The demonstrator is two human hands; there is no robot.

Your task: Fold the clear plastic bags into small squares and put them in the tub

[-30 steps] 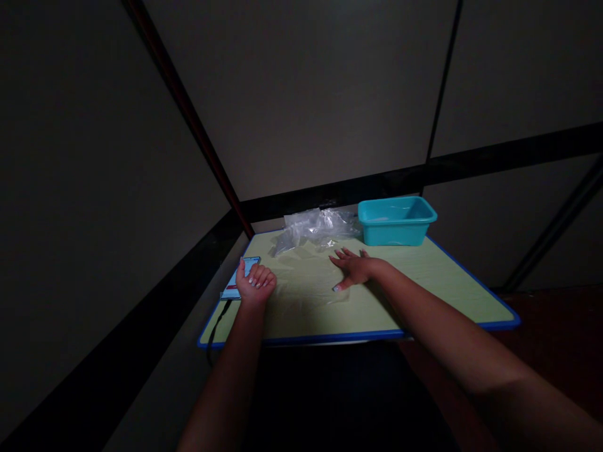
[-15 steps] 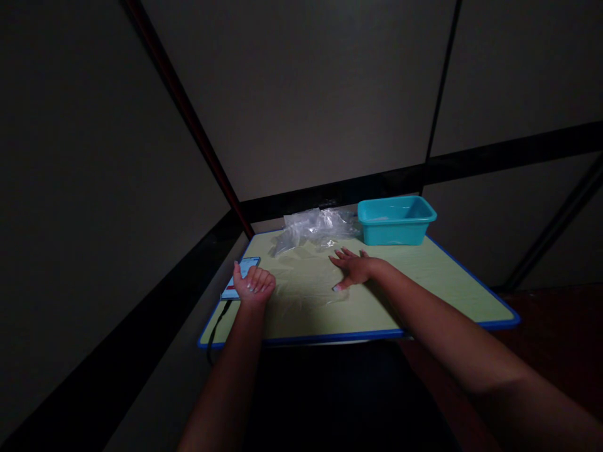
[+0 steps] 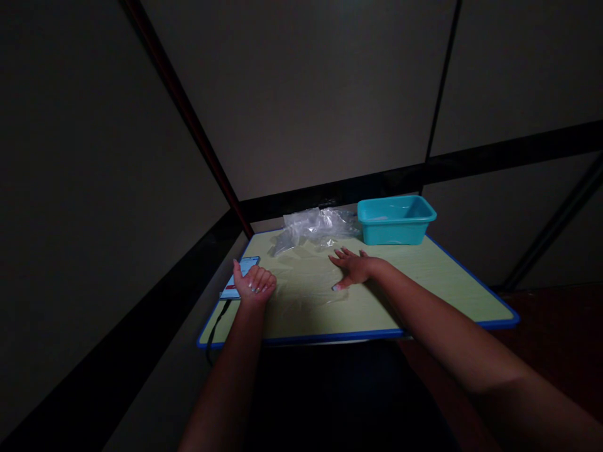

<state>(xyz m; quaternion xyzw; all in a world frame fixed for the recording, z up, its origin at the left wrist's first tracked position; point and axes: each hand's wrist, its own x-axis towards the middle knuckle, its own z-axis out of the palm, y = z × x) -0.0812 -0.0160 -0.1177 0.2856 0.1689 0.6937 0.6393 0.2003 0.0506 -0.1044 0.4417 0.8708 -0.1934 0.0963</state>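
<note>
I see the left hand [image 3: 254, 286] loosen, thumb apart, while the splayed right hand [image 3: 356, 269] keeps the clear plastic sheet [image 3: 306, 290] flat.

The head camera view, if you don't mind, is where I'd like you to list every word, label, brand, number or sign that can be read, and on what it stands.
No text can be read.
Phone: marks on the lit screen, too small and blurred to read.
Blue tub: no lettering visible.
Crumpled plastic: no lettering made out.
</note>
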